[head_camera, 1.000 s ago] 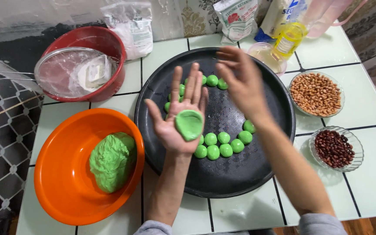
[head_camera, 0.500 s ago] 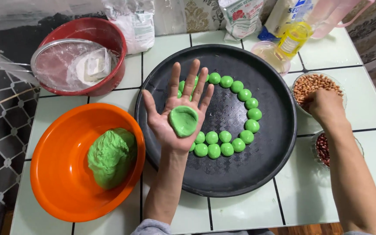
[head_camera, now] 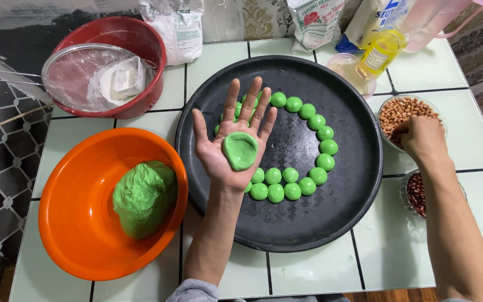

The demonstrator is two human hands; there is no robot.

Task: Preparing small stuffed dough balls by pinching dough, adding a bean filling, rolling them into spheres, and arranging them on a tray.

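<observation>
My left hand is held palm up over the left part of a round black tray, fingers spread. A flattened disc of green dough rests in its palm. Several small green dough balls lie in a ring on the tray beneath and beside it. My right hand reaches into a glass bowl of peanuts at the right, fingers curled down among the nuts. What the fingers hold is hidden.
An orange bowl with a lump of green dough sits at the left. Behind it a red bowl holds a sieve. A bowl of dark red beans, an oil bottle and flour bags stand at the right and back.
My right hand left the space above the tray and moved right into the peanut bowl. The left hand stayed palm up with the dough disc.
</observation>
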